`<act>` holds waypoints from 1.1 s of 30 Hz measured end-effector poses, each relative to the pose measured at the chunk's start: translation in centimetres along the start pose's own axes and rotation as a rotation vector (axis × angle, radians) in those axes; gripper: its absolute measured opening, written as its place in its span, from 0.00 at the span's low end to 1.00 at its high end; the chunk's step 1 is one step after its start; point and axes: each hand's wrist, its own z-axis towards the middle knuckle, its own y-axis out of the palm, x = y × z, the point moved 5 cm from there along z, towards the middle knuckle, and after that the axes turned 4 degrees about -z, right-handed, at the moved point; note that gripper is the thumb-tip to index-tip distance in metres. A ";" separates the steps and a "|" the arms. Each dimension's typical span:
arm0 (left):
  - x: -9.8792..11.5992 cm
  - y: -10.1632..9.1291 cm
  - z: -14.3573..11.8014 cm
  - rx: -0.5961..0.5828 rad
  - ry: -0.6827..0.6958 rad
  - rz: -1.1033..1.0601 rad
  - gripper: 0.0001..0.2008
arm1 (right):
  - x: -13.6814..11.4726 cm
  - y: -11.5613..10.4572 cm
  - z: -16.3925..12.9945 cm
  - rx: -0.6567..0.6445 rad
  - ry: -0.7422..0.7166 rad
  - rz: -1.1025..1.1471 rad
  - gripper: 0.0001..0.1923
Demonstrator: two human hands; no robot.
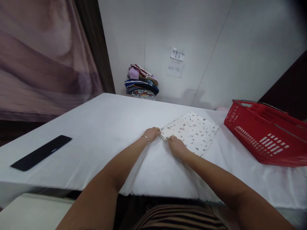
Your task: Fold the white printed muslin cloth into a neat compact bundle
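Observation:
On the white-covered table lies a folded white cloth with small brown and grey prints. Its kind of garment or linen does not show. My left hand, with a bracelet at the wrist, pinches the cloth's near left corner. Just to the right, my right hand is closed on the near edge, fingertips close to that corner. A few folded layers show between the hands. The undersides of my fingers are hidden.
A red plastic basket stands at the right. A flat black object lies at the left. Behind the far edge is a stack of folded clothes against a wall with paper notes. A pinkish curtain hangs at left.

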 end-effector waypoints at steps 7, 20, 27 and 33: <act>0.6 0.1 -0.4 -0.011 0.022 0.008 0.21 | -0.5 0.2 -0.1 0.036 -0.009 -0.007 0.15; 0.4 0.3 0.5 -0.013 -0.046 0.054 0.21 | -0.4 -0.3 0.3 0.141 -0.001 0.050 0.12; -0.1 1.0 0.4 -0.042 -0.085 0.068 0.23 | -0.5 -0.4 -3.5 0.208 -0.037 0.102 0.21; 0.1 0.9 0.3 -0.061 -0.084 0.101 0.26 | 2.1 0.4 -10.8 0.212 0.077 0.155 0.24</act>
